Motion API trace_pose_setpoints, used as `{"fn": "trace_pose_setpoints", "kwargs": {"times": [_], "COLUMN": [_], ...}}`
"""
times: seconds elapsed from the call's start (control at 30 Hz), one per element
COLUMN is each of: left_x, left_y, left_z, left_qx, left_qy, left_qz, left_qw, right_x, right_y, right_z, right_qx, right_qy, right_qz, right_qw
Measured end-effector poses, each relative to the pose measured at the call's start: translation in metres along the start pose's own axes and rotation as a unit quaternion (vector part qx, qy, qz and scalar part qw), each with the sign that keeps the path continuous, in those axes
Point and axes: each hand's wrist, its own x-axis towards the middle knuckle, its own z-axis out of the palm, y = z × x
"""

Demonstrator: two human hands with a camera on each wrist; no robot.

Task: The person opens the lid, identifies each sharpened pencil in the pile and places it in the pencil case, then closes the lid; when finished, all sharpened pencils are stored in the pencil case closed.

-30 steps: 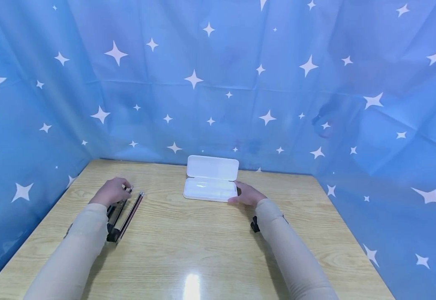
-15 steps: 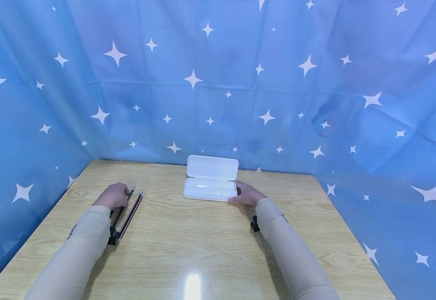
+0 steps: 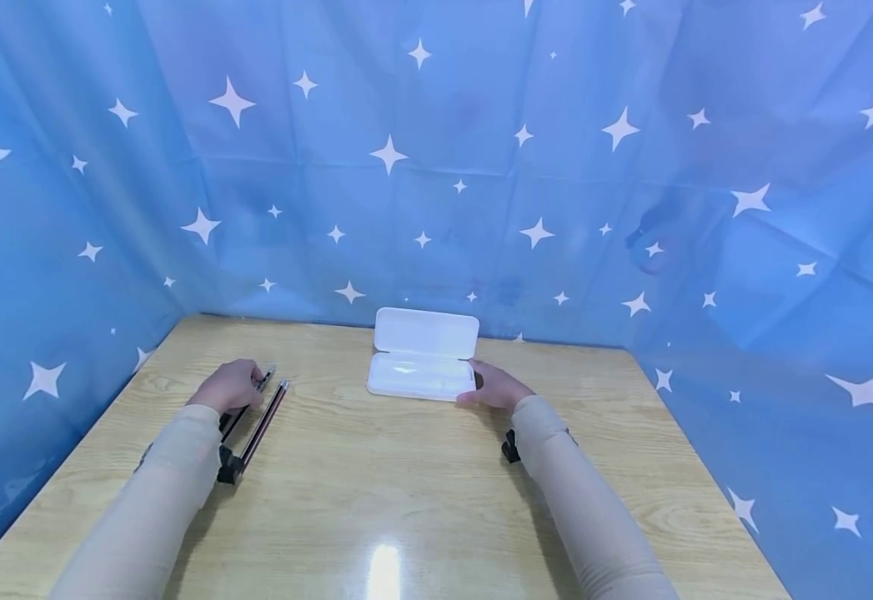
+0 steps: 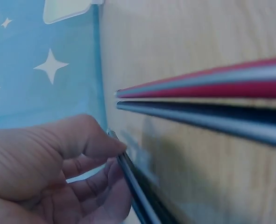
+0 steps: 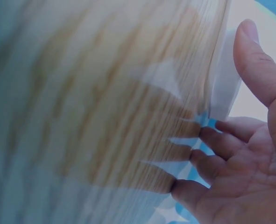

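Note:
My left hand (image 3: 229, 386), at the left of the table, pinches a dark pencil (image 4: 140, 196) between thumb and fingers near its far end. Just to its right lie a red pencil (image 4: 212, 84) and another dark pencil (image 4: 212, 121), side by side and pointing away from me. At the back centre a white pencil case (image 3: 423, 377) stands with its lid up and nothing in its tray. My right hand (image 3: 498, 387) rests at the case's right end, thumb by the front corner. In the right wrist view its spread fingers (image 5: 189, 193) meet the tabletop.
The wooden table (image 3: 406, 492) ends at a blue curtain (image 3: 436, 167) with white stars, close behind the pencil case's lid. A black wrist mount (image 3: 231, 464) under the left forearm overlaps the lying pencils' near ends in the head view.
My left fingers have moved slightly and now pinch the dark pencil, whose far end has shifted a little right and away. The right hand and pencil case stay put.

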Motion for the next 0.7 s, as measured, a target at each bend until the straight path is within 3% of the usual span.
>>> {"fn": "trace_pose_setpoints", "kwargs": {"times": [0.4, 0.7], "left_x": [-0.004, -0.005], "left_y": [0.002, -0.007], "left_z": [-0.019, -0.023], "left_qx": [-0.155, -0.204], "left_qy": [-0.03, -0.048], "left_qz": [0.011, 0.019], "left_qw": [0.9875, 0.9775], "right_x": [0.003, 0.006], "right_y": [-0.004, -0.003], "right_z": [-0.002, 0.0], "right_qx": [0.009, 0.024], "right_qy": [-0.005, -0.01], "right_qz": [0.011, 0.017], "right_qw": [1.0, 1.0]}}
